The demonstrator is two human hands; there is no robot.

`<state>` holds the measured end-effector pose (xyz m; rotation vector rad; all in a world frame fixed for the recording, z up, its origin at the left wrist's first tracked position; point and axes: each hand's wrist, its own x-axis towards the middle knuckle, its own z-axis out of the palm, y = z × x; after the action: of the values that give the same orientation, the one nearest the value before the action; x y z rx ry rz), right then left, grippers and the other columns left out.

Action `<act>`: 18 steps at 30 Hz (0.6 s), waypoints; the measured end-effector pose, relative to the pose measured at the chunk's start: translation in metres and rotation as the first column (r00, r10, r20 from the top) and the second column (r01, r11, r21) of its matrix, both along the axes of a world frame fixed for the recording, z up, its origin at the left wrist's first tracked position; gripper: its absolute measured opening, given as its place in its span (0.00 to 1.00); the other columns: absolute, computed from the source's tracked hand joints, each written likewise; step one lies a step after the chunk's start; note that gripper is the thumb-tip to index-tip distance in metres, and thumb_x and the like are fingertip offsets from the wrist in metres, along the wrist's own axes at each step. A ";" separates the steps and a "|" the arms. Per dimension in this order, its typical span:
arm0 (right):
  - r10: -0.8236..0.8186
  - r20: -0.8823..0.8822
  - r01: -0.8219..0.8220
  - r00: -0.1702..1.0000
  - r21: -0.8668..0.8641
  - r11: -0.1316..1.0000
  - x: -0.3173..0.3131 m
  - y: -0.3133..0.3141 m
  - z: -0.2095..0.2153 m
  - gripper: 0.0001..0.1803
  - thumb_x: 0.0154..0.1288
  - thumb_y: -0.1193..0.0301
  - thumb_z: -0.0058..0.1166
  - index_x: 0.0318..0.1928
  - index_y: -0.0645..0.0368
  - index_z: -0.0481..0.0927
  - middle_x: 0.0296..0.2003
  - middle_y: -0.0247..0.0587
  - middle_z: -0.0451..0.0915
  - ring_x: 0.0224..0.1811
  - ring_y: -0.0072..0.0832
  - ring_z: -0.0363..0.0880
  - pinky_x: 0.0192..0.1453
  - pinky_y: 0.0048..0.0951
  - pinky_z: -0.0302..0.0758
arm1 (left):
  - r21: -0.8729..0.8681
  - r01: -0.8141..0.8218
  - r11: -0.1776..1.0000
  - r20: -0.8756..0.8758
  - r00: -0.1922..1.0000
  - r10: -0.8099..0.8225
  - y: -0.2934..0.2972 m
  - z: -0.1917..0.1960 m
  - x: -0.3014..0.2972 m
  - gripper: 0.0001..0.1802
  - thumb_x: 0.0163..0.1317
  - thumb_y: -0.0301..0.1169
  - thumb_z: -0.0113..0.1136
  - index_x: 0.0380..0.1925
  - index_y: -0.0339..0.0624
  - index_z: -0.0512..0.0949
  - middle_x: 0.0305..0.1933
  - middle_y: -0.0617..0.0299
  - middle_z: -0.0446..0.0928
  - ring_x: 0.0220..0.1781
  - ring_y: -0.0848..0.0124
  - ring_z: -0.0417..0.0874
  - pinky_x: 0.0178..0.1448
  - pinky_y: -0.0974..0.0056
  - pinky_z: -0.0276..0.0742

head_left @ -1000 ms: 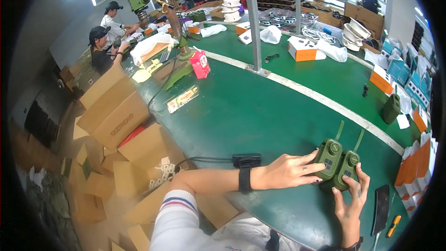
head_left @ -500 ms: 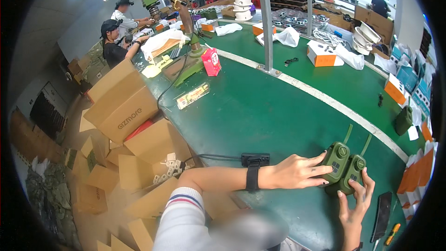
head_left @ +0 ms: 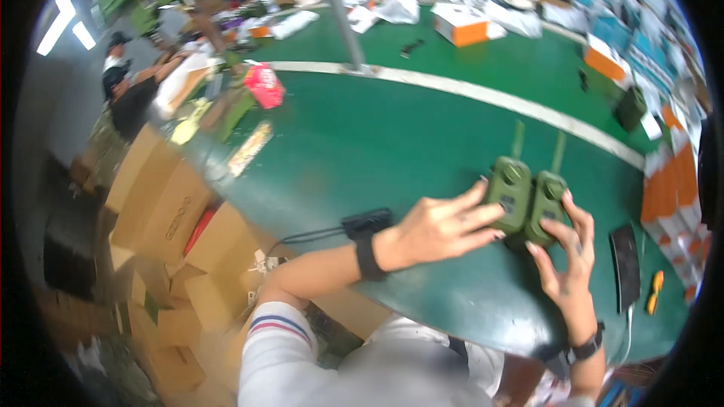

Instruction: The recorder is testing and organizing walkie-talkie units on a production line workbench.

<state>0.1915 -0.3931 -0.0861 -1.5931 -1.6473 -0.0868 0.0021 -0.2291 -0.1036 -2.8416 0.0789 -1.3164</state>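
Observation:
Two olive-green devices stand side by side on the green table, each with a round knob on top, small dark buttons and a thin green strap sticking up. My left hand point(head_left: 445, 227) grips the left green device point(head_left: 510, 196) from its left side, thumb near the top and fingertips along the lower edge. Around the right green device point(head_left: 544, 209) curl the fingers of my right hand point(head_left: 569, 245), with the thumb at its lower edge. Its fingertips touch the front and right side. The two devices sit almost against each other, and their undersides are hidden.
A black phone-like slab point(head_left: 625, 267) with a white cable and an orange-yellow tool point(head_left: 654, 292) lie at right. Behind them are stacked orange-white boxes point(head_left: 671, 200). Open cartons point(head_left: 170, 203) stand left of the table point(head_left: 339, 143). A metal post point(head_left: 339, 15) rises at the far side; two people work far left.
The view has shifted, so the table contents appear higher and further left. Both hands keep their hold on the two green devices, which remain side by side.

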 end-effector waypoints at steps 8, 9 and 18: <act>0.029 -0.015 -0.029 0.999 0.027 0.999 0.008 -0.004 0.001 0.22 0.48 0.77 0.68 0.46 0.58 0.79 0.57 0.61 0.66 0.61 0.59 0.67 0.63 0.49 0.69 | -0.303 -0.019 0.953 -0.072 0.997 -0.002 -0.008 0.003 0.010 0.10 0.48 0.33 0.69 0.31 0.47 0.83 0.49 0.62 0.79 0.45 0.62 0.84 0.28 0.68 0.81; 0.042 -0.010 -0.042 0.999 0.035 0.999 0.008 -0.004 0.002 0.22 0.47 0.77 0.68 0.47 0.58 0.79 0.56 0.61 0.67 0.60 0.59 0.68 0.63 0.49 0.69 | -0.300 -0.027 0.953 -0.078 0.997 0.004 -0.009 0.004 0.009 0.10 0.47 0.33 0.70 0.31 0.46 0.83 0.49 0.61 0.79 0.43 0.63 0.84 0.28 0.68 0.81; 0.043 -0.020 -0.042 0.999 0.035 0.998 0.005 -0.008 0.002 0.23 0.47 0.76 0.68 0.47 0.58 0.78 0.57 0.61 0.66 0.59 0.59 0.68 0.64 0.50 0.68 | -0.319 -0.018 0.948 -0.068 0.998 -0.004 -0.008 -0.003 0.008 0.20 0.47 0.35 0.73 0.41 0.43 0.80 0.49 0.43 0.77 0.25 0.68 0.83 0.28 0.69 0.80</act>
<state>0.1968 -0.4011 -0.0840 -1.5274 -1.6544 -0.0766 0.0099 -0.2373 -0.1068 -3.1483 -0.1596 -1.3415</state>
